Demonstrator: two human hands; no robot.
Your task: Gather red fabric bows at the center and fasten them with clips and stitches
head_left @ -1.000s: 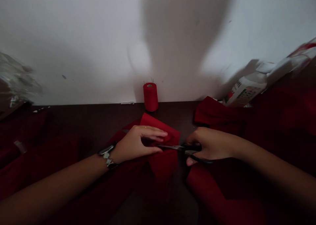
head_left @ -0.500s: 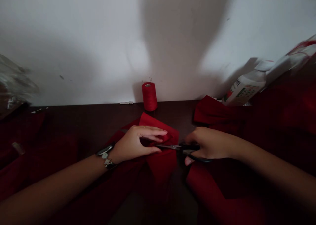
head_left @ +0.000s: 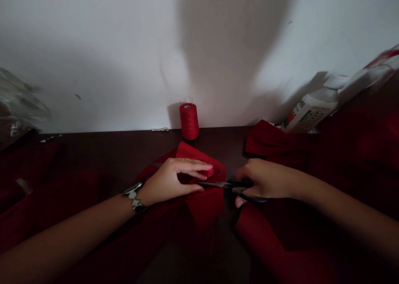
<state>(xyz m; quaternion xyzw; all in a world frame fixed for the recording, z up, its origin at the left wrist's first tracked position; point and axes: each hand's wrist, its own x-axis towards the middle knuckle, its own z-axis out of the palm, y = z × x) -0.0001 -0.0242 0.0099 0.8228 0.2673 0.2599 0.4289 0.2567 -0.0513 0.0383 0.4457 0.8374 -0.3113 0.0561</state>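
A folded piece of red cloth [head_left: 205,207] lies on the dark table [head_left: 93,144]. My left hand [head_left: 170,181] rests on it, fingers curled and gathering a fold. My right hand [head_left: 264,180] grips black-handled scissors [head_left: 240,188]. Their steel blades point left toward the cloth, and their tips reach the fold just below my left fingers. Part of the cloth is hidden under both hands. A metal bracelet [head_left: 134,194] circles my left wrist.
A red thread cone [head_left: 189,121] with pins in its top stands against the white wall. More red cloth [head_left: 271,140] lies at right and left. A white bottle [head_left: 311,111] and plastic wrapping [head_left: 18,105] sit at the table's far corners.
Both hands and the scissors stay in nearly the same place. The whole view has shifted slightly.
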